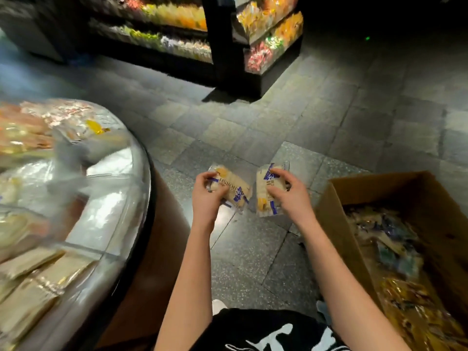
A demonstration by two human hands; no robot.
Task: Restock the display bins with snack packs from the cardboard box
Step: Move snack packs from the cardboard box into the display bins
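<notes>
Left hand grips 1 snack pack, right hand grips another pack; both held over the floor, between the round display bin at left and the cardboard box at right. Risk: slick wrappers could slip from the fingertip holds during the swing toward the bin; packs nearly touch and may knock together.

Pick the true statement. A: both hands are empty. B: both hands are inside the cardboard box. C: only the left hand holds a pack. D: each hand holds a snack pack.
D: the left hand grips one snack pack and the right hand grips a second pack, both outside the cardboard box.
</notes>
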